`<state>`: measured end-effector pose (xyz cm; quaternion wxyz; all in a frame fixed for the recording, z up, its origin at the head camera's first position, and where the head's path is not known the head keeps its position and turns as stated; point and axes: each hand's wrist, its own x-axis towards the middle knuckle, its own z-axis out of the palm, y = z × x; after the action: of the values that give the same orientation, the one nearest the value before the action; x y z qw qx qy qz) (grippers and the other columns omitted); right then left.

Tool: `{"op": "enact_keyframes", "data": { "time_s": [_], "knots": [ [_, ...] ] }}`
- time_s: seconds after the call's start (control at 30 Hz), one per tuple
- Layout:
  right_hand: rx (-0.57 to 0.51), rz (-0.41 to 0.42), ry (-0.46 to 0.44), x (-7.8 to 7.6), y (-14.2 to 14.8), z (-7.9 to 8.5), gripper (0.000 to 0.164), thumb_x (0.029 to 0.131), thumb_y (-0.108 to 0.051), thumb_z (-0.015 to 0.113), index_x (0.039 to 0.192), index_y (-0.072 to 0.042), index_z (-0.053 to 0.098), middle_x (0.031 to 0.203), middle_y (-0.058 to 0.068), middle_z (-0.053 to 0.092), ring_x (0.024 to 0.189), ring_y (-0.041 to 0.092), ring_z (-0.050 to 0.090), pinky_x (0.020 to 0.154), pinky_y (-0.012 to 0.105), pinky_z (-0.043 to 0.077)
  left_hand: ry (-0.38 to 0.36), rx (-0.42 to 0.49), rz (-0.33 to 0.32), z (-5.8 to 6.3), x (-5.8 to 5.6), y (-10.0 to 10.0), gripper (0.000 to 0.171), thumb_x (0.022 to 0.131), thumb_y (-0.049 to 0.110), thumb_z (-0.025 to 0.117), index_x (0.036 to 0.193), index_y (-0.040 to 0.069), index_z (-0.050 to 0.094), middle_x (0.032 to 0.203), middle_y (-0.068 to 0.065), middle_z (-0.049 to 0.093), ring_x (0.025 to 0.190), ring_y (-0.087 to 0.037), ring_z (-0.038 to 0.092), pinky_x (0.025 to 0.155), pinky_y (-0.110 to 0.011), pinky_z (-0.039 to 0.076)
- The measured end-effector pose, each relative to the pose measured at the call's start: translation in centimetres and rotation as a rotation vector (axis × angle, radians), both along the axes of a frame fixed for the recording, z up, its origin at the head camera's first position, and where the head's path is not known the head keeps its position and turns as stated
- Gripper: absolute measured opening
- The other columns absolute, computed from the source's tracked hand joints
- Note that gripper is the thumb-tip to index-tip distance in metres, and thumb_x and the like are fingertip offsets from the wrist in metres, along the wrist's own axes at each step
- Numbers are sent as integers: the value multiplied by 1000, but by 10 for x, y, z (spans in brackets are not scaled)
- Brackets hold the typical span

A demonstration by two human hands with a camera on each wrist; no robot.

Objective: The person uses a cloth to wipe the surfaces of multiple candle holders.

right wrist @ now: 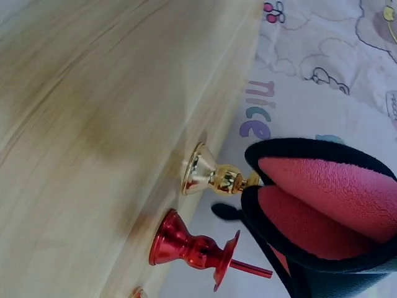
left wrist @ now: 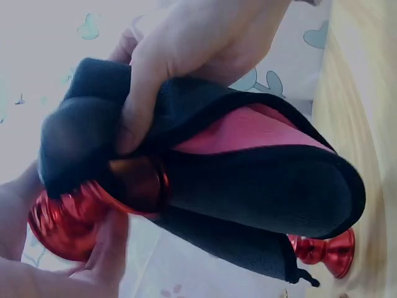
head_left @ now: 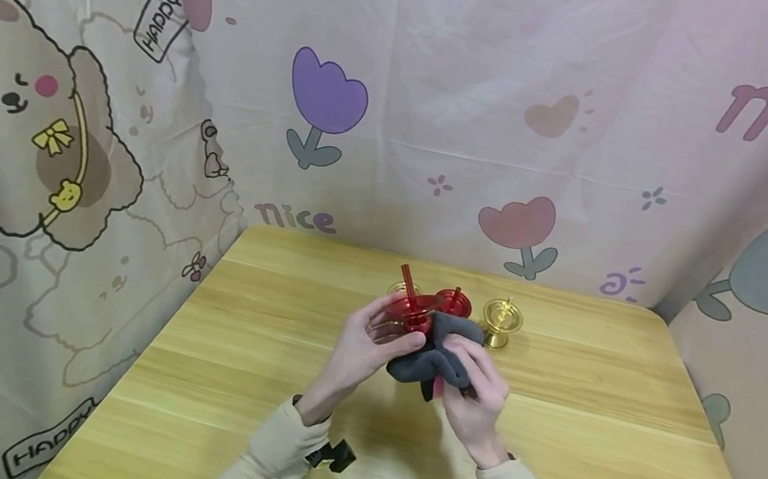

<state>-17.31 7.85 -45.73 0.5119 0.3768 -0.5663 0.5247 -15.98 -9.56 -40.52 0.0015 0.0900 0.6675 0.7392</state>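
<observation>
My left hand [head_left: 359,348] holds a shiny red candle holder [head_left: 412,305] by its middle, clear of the table, its dish and thin tube upward. A dark grey cloth [head_left: 417,367] with a pink underside is pinched in my right hand [head_left: 479,399] and pressed against the holder's lower part. In the left wrist view, folds of the cloth [left wrist: 260,192] wrap round part of the red holder [left wrist: 68,226], with the right thumb on top. The cloth [right wrist: 335,205] hangs open on its pink side in the right wrist view, where the hands are out of sight.
Behind the hands stand a second red candle holder [head_left: 455,303] and a gold one [head_left: 502,318] to its right. Another gold holder [head_left: 405,287] is partly hidden behind the held one. The wooden table [head_left: 238,317] meets a printed curtain at the back.
</observation>
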Motion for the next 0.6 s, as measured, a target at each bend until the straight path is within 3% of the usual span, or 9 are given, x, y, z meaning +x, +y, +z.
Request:
{"op": "enact_keyframes", "data": {
  "time_s": [0.1,0.17,0.33,0.47,0.6],
  "knots": [
    [37,24,15,1,-1,1,11,84,8,65,90,17,70,90,29,68,91,27,69,95,23,56,42,-22,27,1,1,-1,66,82,18,85,141,9,57,127,-16,70,109,-19,71,94,-26,58],
    [48,53,-24,2,0,1,13,85,7,67,93,17,70,92,29,68,96,24,70,97,24,56,60,-13,8,1,0,-3,64,83,14,83,141,7,57,128,-19,69,108,-18,71,94,-25,58],
    [26,89,-181,3,5,-1,24,74,19,65,97,15,70,95,27,69,103,14,70,96,21,55,58,-7,-112,1,-4,-10,67,89,4,75,150,5,46,137,-24,62,118,-24,66,99,-25,55],
    [-3,65,-226,3,6,-2,34,67,26,61,97,13,71,94,27,69,99,16,70,93,20,55,43,-68,-136,1,-4,-10,70,92,15,75,153,6,41,139,-21,61,123,-29,64,103,-31,54],
    [23,37,-160,2,5,-3,20,77,16,67,96,13,71,93,27,69,98,19,71,96,21,55,28,-96,-100,2,-2,-7,75,87,28,80,150,5,45,135,-19,65,118,-28,67,100,-33,57]
  ]
}}
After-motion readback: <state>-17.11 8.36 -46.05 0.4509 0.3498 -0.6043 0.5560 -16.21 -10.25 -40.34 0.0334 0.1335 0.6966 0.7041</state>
